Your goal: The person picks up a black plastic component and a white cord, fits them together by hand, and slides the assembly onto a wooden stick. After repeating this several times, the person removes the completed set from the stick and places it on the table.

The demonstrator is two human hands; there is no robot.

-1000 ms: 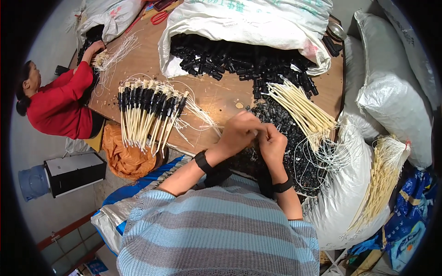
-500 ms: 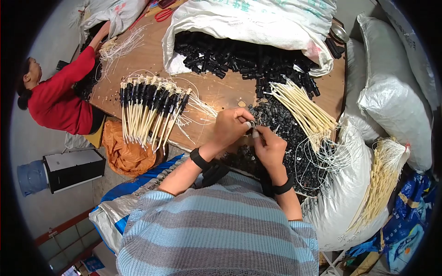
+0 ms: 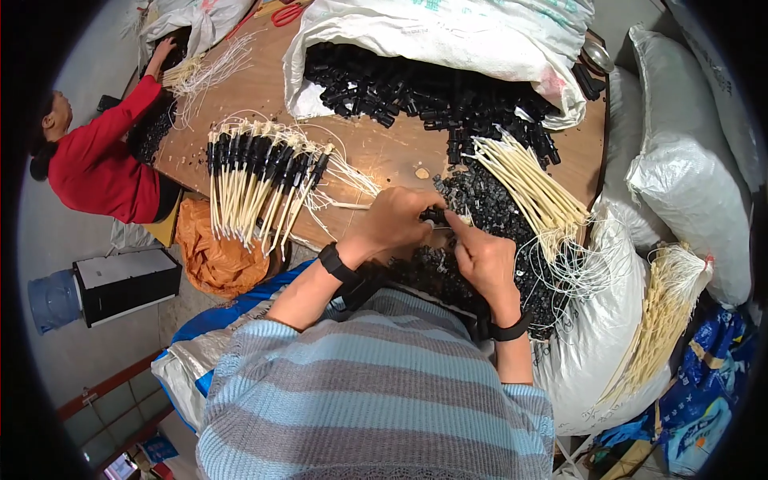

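Note:
My left hand [image 3: 394, 218] is closed around a short black plastic fitting [image 3: 433, 214] over the near middle of the table. A cream tube [image 3: 348, 206] sticks out to the left from behind that hand. My right hand [image 3: 485, 254] meets it from the right, its index finger reaching to the fitting's end and the other fingers curled. What lies between the right thumb and finger is hidden. Just beyond and under both hands spreads a heap of small dark pieces [image 3: 468, 192]. To the left lies a row of cream tubes with black fittings [image 3: 264, 172].
A white sack [image 3: 448, 40] spills black fittings [image 3: 360, 88] at the far side. A bundle of cream tubes with white strings [image 3: 532, 184] lies right of the heap. Full white sacks [image 3: 680, 152] stand at the right. A person in a red top [image 3: 104, 168] reaches over the far left.
My right hand has moved slightly right and its index finger has stretched toward the left hand. A black fitting now shows in my left hand. The other person's arm reaches farther away.

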